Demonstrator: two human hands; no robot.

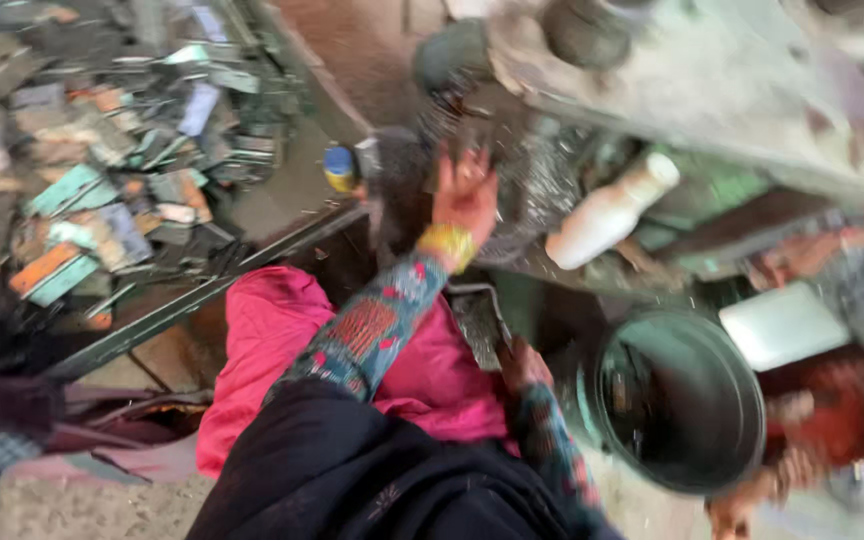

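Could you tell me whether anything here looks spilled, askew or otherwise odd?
Yes. A white bottle lies tilted on its side on the cluttered bench instead of standing. Flat scrap pieces lie heaped in disorder at upper left. The left hand reaches up toward the bench; the picture is too blurred to tell more.

I am sitting by a dusty floor [62,510] with scrap pieces [102,180] piling behind a metal rail [202,295] in daylight

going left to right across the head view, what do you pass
pile of flat scrap pieces → blue and yellow cap → raised left hand → white bottle → dark round tub → white flat block
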